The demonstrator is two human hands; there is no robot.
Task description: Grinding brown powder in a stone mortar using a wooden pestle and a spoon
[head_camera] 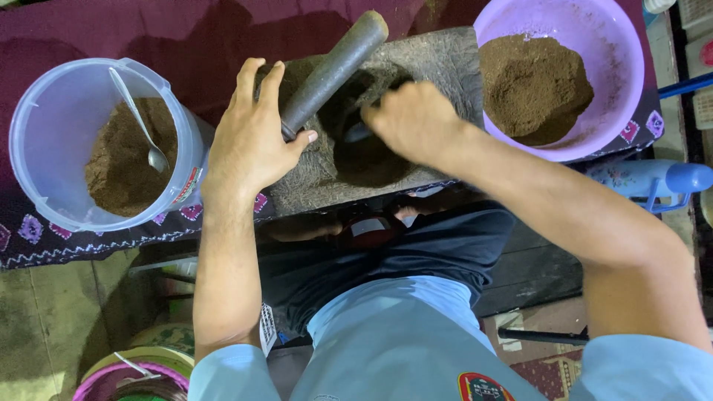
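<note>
Rough grey stone makes up the mortar block (pixel 438 63), which sits in the upper middle of the frame on a dark maroon cloth (pixel 171 30) with a patterned border. Its surface is coarse and dusted with brown powder, and a round hollow (pixel 368 156) sunk into it is dark, with powder clinging to the sides. A grey cylindrical pestle (pixel 334 70) lies tilted across the block, its upper end pointing toward the top of the frame.

The left hand (pixel 249 137) lies flat and open on the block's left part, fingers spread upward, its thumb touching the lower end of the pestle. The right hand (pixel 412 119) is closed, reaching down into the hollow; a small metal piece (pixel 358 134), perhaps a spoon, shows just under the fingers, though what it is cannot be told for sure.

In the upper right stands a lilac plastic bowl (pixel 616 44) holding a heap of brown powder (pixel 535 85). At the left stands a clear plastic jug (pixel 44 119), partly filled with the same kind of powder, with a metal spoon (pixel 141 122) standing in it. A blue bottle (pixel 653 182) lies at the right edge, below the bowl.
</note>
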